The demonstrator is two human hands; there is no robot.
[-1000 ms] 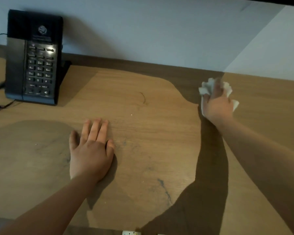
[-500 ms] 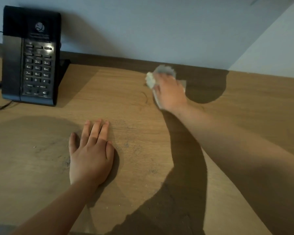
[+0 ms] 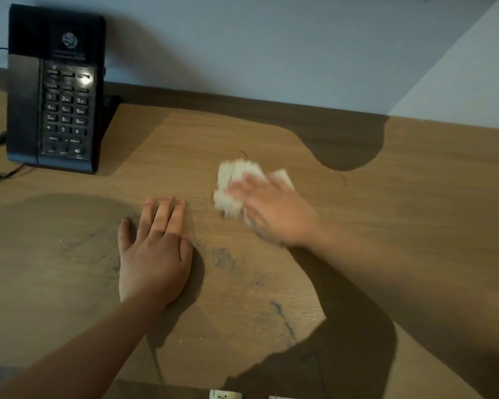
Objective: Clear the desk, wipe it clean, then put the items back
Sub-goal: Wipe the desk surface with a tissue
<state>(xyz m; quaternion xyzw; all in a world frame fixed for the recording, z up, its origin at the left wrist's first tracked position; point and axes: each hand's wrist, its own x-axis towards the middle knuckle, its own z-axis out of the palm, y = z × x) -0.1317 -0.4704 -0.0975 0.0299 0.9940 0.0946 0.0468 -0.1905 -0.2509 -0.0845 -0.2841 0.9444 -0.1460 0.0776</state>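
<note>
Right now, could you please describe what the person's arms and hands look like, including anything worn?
Both arms are bare up to the frame edge: no sleeves show. The left hand and right hand wear no gloves, rings or watch. The right hand is motion-blurred.

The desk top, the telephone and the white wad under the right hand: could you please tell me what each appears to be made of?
Desk top: wood or wood-look laminate, matte, with straight grain lines; which one is unclear.
Telephone: black plastic, semi-gloss, with a light glint on its keypad.
White wad under the right hand: likely tissue or paper towel, soft and crumpled, though motion blur hides its texture.
</note>
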